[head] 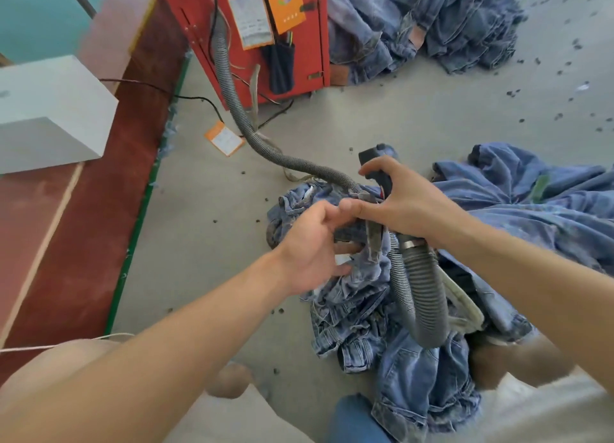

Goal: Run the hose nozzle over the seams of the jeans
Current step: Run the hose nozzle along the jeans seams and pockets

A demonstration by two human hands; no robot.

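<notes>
At frame centre, the right hand (403, 206) grips the black nozzle (375, 168) of the grey hose (423, 290). The left hand (314, 246) pinches bunched jeans (358, 296) just beside it, on the floor (398, 120).

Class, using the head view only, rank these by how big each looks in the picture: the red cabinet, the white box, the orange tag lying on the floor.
1. Red cabinet, cut off at the top edge.
2. White box, nearly as large, also cut off, so these two are unsure.
3. Orange tag, clearly smallest.
</notes>
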